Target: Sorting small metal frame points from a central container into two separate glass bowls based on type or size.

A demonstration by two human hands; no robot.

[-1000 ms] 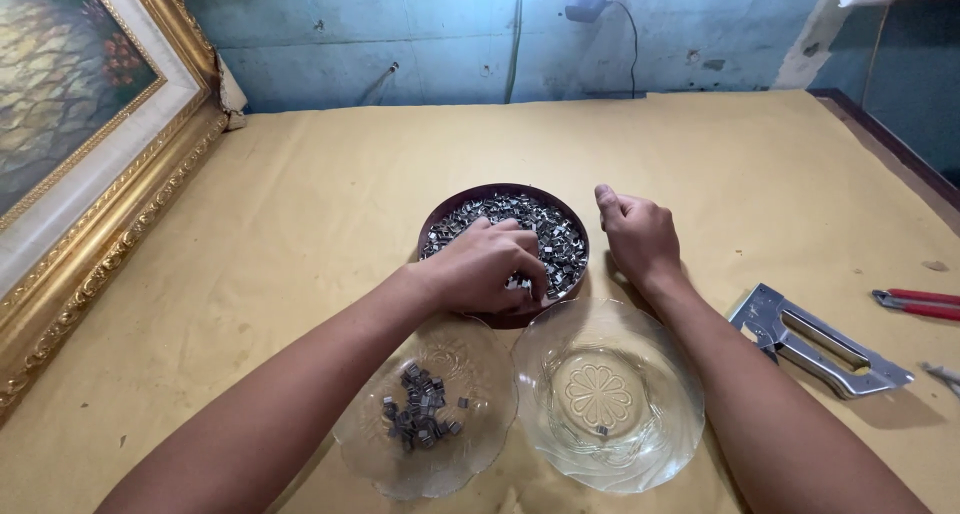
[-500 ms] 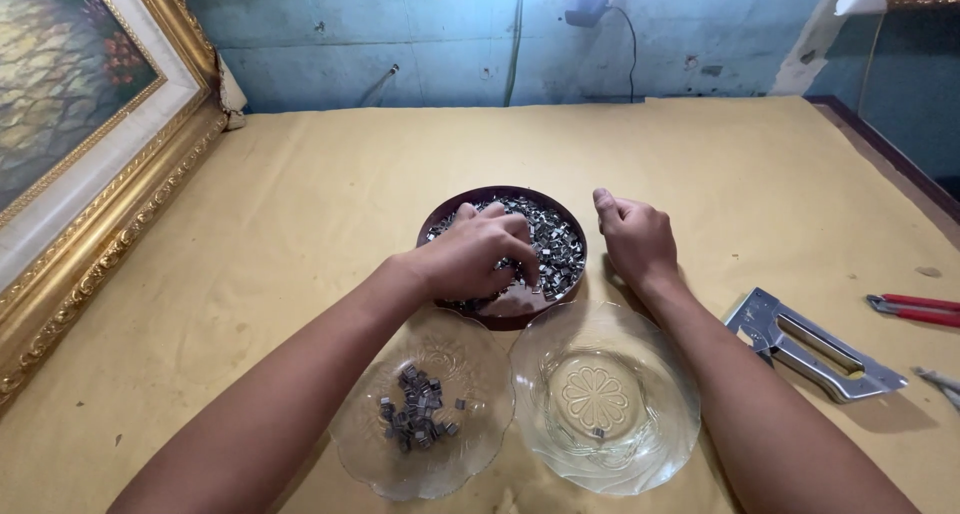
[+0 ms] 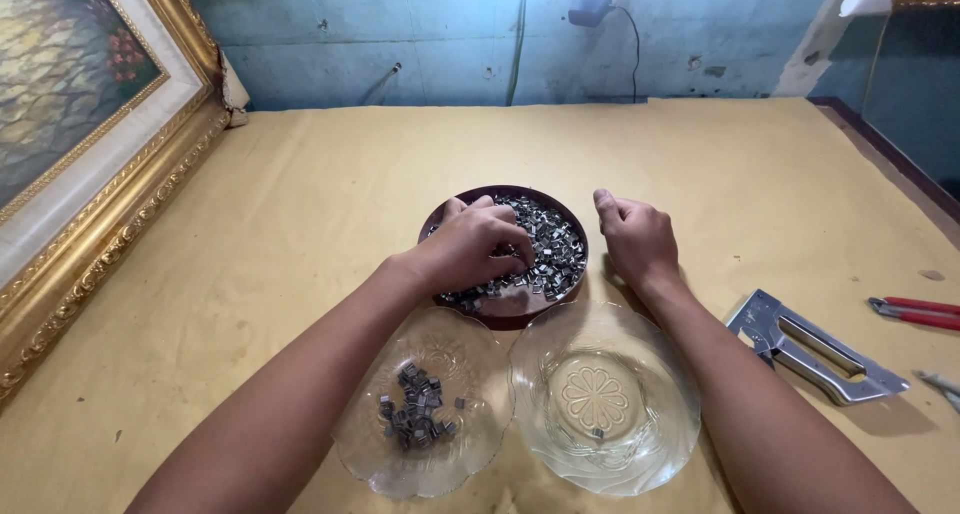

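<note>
A dark brown round bowl [image 3: 570,220] sits mid-table, filled with several small grey metal clips [image 3: 552,249]. My left hand [image 3: 478,246] lies in the bowl with its fingers curled down into the clips; what they grip is hidden. My right hand [image 3: 634,237] rests on the table just right of the bowl, loosely closed and holding nothing. In front of the bowl stand two clear glass dishes. The left dish [image 3: 362,452] holds a small pile of clips [image 3: 414,421]. The right dish [image 3: 660,369] holds one tiny piece near its front.
A gilt-framed painting [image 3: 95,164] leans along the left side. A metal staple gun [image 3: 812,346] lies at the right, with red-handled pliers [image 3: 915,311] beyond it. Yellow-brown paper [image 3: 300,204] covers the table; a blue wall with a cable stands behind.
My left hand has shifted slightly within the bowl, fingers digging lower into the clips. My right hand has stayed beside the bowl.
</note>
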